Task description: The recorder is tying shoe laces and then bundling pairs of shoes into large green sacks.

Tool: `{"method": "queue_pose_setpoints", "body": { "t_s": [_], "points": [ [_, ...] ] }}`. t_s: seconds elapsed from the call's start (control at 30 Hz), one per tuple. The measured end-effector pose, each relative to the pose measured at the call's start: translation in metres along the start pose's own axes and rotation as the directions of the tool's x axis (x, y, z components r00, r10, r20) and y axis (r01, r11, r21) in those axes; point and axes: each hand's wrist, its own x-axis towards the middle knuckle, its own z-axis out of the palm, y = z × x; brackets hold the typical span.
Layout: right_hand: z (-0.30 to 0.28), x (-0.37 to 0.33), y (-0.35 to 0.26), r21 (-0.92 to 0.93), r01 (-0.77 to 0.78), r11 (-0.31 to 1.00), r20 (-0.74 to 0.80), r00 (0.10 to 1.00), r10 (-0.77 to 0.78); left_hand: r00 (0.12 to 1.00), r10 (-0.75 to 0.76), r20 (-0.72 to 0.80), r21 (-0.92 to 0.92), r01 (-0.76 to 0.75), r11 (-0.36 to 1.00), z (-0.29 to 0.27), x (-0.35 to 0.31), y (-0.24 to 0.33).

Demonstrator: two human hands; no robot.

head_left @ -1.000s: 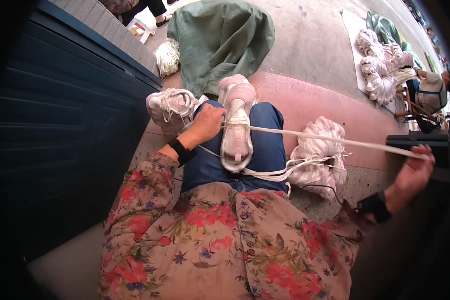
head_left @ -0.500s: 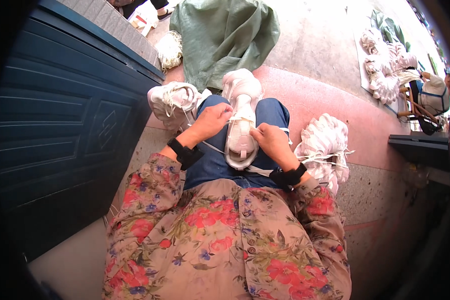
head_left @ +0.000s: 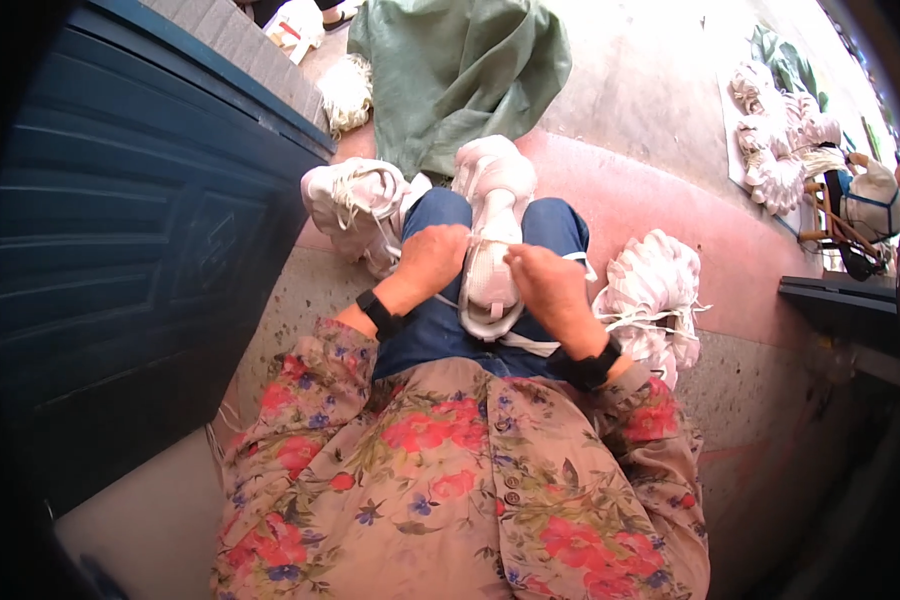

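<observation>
A pale pinkish-white sneaker lies lengthwise between my knees, its heel end toward me. My left hand is closed at the shoe's left side, thumb and fingers pinched by the lacing. At the opposite side, my right hand is pinched too, close to the shoe's opening. A white shoelace runs across the shoe from one hand to the other; the fingertips partly cover its ends. Another pale shoe part shows beyond it, over my knees. Loose white lace trails under the heel across my jeans.
More white shoes with laces sit beyond my left knee. A stacked bundle of white shoes stands at my right. Ahead lies a green sheet, with a lace bundle beside it. A dark blue door closes off the left. More shoe bundles lie far right.
My left hand has turned over, its back now up, and moved slightly right and down. My right hand has shifted a little right, its fingers curled closer. The whole view has drifted slightly.
</observation>
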Motion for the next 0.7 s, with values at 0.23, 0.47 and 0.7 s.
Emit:
{"method": "queue_pose_setpoints", "body": {
  "t_s": [0.23,0.47,0.7],
  "points": [
    [0.055,-0.011,0.004,-0.169,-0.036,0.985,0.227,0.971,0.075,1.000,-0.030,0.005,-0.022,0.031,0.999,0.013,-0.010,-0.001],
    [0.043,-0.006,-0.008,-0.069,0.143,0.987,0.270,0.955,-0.120,1.000,-0.019,-0.001,0.141,0.019,0.990,0.022,-0.020,-0.002],
    [0.054,0.004,0.006,-0.064,0.180,0.982,0.376,0.916,-0.143,0.997,-0.042,-0.061,0.045,0.045,0.998,0.021,-0.018,-0.004]
  ]
}}
